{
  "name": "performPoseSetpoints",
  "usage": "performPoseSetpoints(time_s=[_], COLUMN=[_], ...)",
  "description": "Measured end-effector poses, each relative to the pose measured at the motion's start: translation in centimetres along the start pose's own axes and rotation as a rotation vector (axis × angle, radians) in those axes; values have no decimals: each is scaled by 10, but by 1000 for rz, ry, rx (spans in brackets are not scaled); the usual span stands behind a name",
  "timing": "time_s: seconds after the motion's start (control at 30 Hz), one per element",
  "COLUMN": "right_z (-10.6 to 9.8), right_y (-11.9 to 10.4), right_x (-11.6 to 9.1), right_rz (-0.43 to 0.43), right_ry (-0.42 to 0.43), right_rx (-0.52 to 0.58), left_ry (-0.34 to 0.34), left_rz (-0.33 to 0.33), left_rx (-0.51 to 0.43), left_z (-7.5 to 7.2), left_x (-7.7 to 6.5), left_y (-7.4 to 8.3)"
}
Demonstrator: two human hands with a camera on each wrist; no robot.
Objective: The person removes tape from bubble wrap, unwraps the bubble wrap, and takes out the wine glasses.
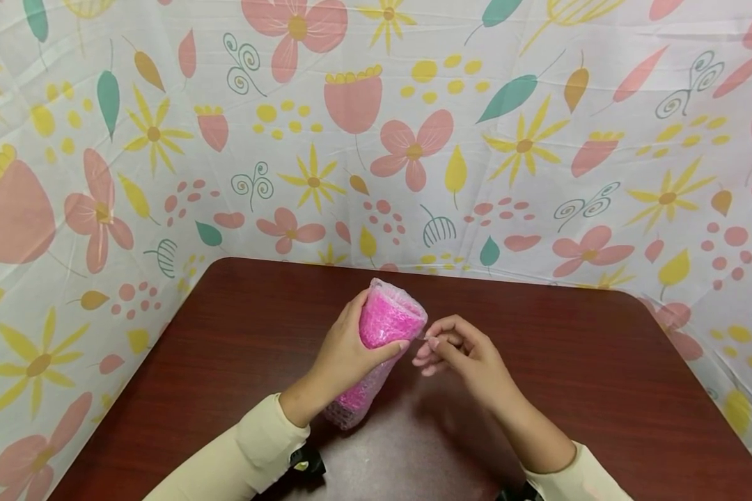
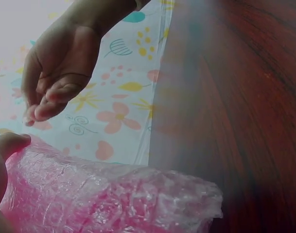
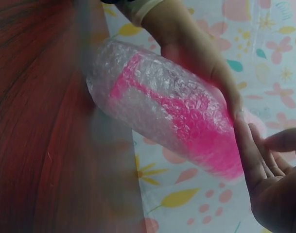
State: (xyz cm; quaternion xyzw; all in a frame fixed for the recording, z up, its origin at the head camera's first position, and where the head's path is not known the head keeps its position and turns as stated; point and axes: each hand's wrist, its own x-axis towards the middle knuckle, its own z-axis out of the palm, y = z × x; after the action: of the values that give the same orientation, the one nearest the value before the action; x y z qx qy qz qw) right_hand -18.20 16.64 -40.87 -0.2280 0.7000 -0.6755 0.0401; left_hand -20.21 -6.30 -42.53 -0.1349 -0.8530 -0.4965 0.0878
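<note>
A pink object wrapped in bubble wrap point(image 1: 385, 316) is held tilted over the table, its wider end up and away. My left hand point(image 1: 345, 341) grips it from the left, the thumb across its near side. At the right of the upper end, my right hand point(image 1: 466, 358) pinches a thin clear strip point(image 1: 420, 339) between thumb and forefinger; its other fingers are loosely bent. In the right wrist view the pink shape point(image 3: 201, 131) shows through the clear wrap. What exactly the wrapped object is, I cannot tell.
Beneath the hands is a dark reddish-brown table point(image 1: 225, 334) with rounded far corners. A white cloth point(image 1: 363, 174) printed with flowers and leaves hangs behind it and along the sides. Black wrist gear point(image 1: 307, 463) shows by the left sleeve.
</note>
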Motion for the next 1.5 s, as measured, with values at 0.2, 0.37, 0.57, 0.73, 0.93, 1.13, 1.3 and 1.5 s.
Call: performPoseSetpoints(time_s=[0.2,0.37,0.57,0.73,0.93,1.13,1.3,1.5], right_z=[1,0,-1,-3,-7,-8,-9,-11], right_y=[-1,0,-2,-3,-3,-2,-2,-3], right_x=[1,1,1,0,0,1,1,3], right_rz=[116,92,62,66,78,115,149,148], right_ry=[13,2,-64,-95,-92,-98,-99,-119], right_rx=[-21,-53,-55,-65,-99,-94,-105,-130], left_ry=[-1,-5,-11,-35,-64,-57,-43,-15], left_rz=[5,38,33,30,43,46,42,45], left_rx=[20,46,49,76,73,87,97,117], left_z=[3,4,5,4,0,-1,-1,0], left_x=[-3,-5,-6,-5,-2,-1,-3,-2], left_y=[4,6,7,5,6,7,7,5])
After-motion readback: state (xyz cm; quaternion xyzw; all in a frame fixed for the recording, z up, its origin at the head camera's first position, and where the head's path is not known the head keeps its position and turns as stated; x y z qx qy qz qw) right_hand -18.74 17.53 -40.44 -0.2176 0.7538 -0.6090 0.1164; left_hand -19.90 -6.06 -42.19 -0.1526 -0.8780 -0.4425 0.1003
